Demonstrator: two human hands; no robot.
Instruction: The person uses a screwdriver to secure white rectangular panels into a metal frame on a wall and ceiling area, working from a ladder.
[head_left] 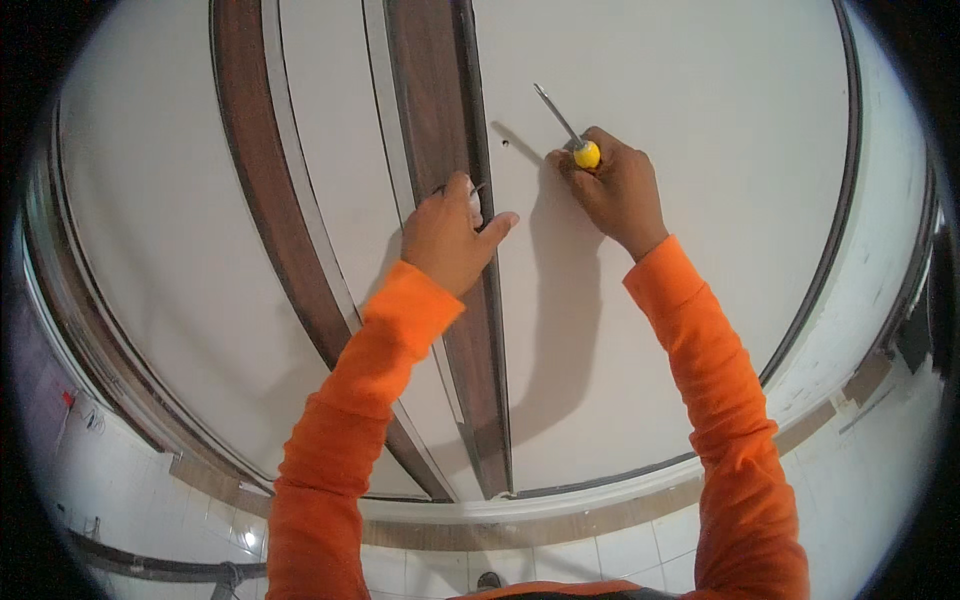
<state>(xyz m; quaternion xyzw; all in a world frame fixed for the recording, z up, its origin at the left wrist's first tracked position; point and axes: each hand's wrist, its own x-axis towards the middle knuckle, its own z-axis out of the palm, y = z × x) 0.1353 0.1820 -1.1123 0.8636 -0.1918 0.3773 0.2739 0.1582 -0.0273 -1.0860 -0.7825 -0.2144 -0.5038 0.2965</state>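
In my right hand (615, 185) is a screwdriver (565, 118), its yellow handle in my closed fingers and its metal shaft pointing up and to the left. My left hand (440, 235) is over a dark brown wood-look strip (437, 95) with a black edge. Its fingers are curled around something small and whitish (475, 203), mostly hidden, with a thin dark piece beside it; the thumb sticks out to the right. A small dark hole (505, 143) shows in the pale panel (680, 330) between the two hands, left of the screwdriver.
Another brown strip (247, 130) and thin light strips run lengthwise to the left. Black edging (853, 130) borders the panel on the right. White floor tiles (565, 565) and a shoe tip (488, 580) show below. A dark hose-like thing (150, 565) lies at lower left.
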